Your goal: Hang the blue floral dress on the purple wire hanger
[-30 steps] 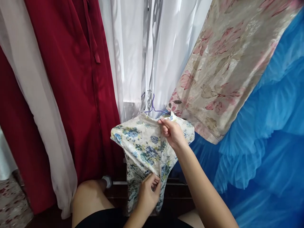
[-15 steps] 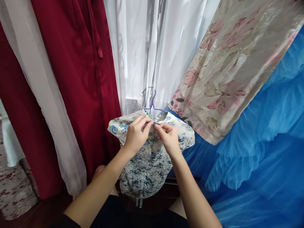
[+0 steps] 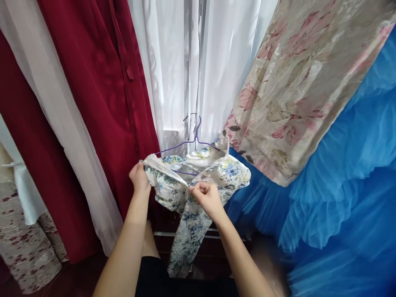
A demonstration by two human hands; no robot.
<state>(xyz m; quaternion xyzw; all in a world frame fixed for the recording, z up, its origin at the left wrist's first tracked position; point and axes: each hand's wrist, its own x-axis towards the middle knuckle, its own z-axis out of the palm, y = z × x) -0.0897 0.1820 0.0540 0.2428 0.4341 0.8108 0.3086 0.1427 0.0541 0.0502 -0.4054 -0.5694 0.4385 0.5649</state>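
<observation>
A white blouse with blue and yellow flowers (image 3: 231, 170) hangs partly on a purple wire hanger (image 3: 176, 147), its front parted so that the bar shows inside. At the blouse's left side, my left hand (image 3: 140, 178) is closed on the edge of the cloth, pulling it outward. My right hand (image 3: 208, 198) pinches the blouse's front edge near the middle, just below the neckline. The right shoulder of the blouse still sits over the hanger, while the hanger's left arm is bare. The lower part of the blouse hangs down in a narrow, twisted fold.
Dark red cloth (image 3: 89, 82) and a sheer white strip hang at the left. Behind the hanger is a white curtain (image 3: 229, 62). A beige floral garment (image 3: 291, 99) and blue tulle (image 3: 340, 185) hang on the right. A metal bar runs low behind the blouse.
My left hand has moved from the neckline out to the left with the blouse's edge. My right hand has come lower. The blouse's front has opened and its left shoulder has left the hanger.
</observation>
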